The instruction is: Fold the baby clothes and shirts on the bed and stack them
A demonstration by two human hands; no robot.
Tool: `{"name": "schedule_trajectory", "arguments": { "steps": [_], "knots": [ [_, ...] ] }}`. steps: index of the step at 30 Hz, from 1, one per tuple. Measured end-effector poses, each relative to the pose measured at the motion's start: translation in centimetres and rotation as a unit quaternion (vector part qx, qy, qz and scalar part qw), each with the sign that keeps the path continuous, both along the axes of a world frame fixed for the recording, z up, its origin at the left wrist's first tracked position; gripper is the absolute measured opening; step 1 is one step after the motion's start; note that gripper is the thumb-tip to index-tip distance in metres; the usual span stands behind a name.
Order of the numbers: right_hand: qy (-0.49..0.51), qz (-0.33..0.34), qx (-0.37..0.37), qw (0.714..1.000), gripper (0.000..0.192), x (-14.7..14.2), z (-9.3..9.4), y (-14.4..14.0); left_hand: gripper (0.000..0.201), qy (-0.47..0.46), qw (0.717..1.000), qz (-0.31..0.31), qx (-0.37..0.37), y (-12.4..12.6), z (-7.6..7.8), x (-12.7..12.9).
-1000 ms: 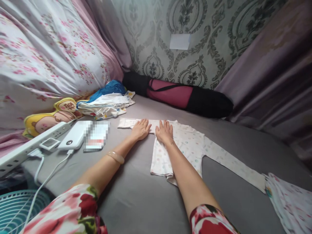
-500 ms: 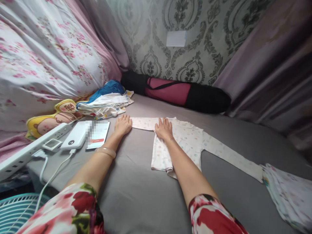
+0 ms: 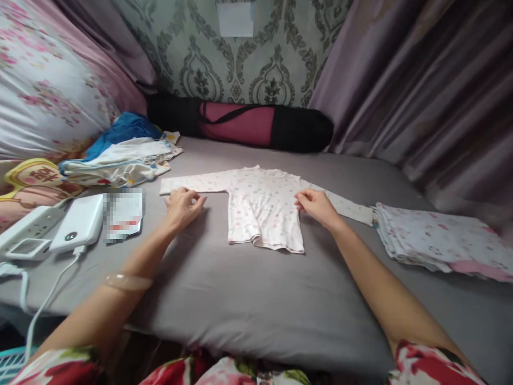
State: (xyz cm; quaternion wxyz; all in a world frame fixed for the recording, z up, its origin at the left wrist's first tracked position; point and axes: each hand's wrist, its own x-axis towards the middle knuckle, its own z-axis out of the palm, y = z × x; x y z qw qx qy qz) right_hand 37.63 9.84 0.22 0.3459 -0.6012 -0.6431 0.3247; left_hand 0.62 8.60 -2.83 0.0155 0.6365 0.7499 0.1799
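A small white long-sleeved shirt with a pale print lies spread on the grey sheet, its sleeves stretched out to both sides. The hem has a fold near its middle. My left hand hovers just below the left-side sleeve, fingers loosely curved and thumb apart, with nothing in it. At the shirt's right edge, under the other sleeve, my right hand has its thumb and fingers pinched together on the fabric. That sleeve's cuff reaches a stack of folded clothes.
A heap of blue and white clothes lies at the back left. Nearer are a phone, a white power bank with a cable, and a power strip. A black and maroon long bag rests along the wall.
My left hand has lifted off the sleeve and come nearer. My right hand has moved from the left shoulder area to the shirt's right edge. The view has turned right.
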Motion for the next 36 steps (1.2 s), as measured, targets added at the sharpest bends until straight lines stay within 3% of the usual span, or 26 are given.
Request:
{"name": "schedule_trajectory", "arguments": {
  "steps": [3, 6, 12, 16, 20, 25, 28, 31, 36],
  "knots": [
    [-0.043, -0.013, -0.055, 0.997, 0.022, 3.3, -1.5, -3.4, 0.046, -0.033, 0.992, -0.067, -0.097, -2.5, 1.0, 2.5],
    [-0.102, 0.006, -0.104, 0.989, 0.029, 4.4, -2.7, -6.0, 0.049, -0.042, 0.980, -0.122, -0.153, -4.5, 1.4, 4.5],
    [-0.285, 0.013, -0.115, 0.951, 0.042, 2.0, -1.9, -9.3, 0.044, -0.048, 0.978, -0.111, -0.170, -6.7, 2.0, 7.5],
    [-0.314, 0.005, -0.137, 0.939, 0.038, 0.5, -0.8, -10.1, 0.038, -0.074, 0.977, -0.105, -0.168, -6.9, 1.8, 8.4],
    [-0.317, 0.004, -0.138, 0.938, 0.031, -0.1, -0.4, -10.4, 0.037, -0.118, 0.973, -0.116, -0.163, -6.6, 0.9, 7.7],
    [-0.290, -0.005, -0.110, 0.951, 0.020, -0.3, 0.2, -10.6, 0.044, -0.222, 0.951, -0.103, -0.187, -6.6, 0.3, 5.0],
    [-0.225, -0.023, -0.130, 0.965, 0.019, 0.2, -0.1, -10.6, 0.042, -0.261, 0.948, -0.072, -0.168, -6.8, 0.6, 3.5],
    [-0.139, -0.030, -0.150, 0.978, 0.010, 1.1, -1.0, -10.3, 0.041, -0.300, 0.936, -0.087, -0.162, -6.9, 0.8, 2.5],
    [-0.141, 0.037, -0.108, 0.983, 0.019, 2.8, -1.8, -9.8, 0.045, -0.244, 0.950, -0.149, -0.128, -6.5, 0.2, 1.8]
  ]
}}
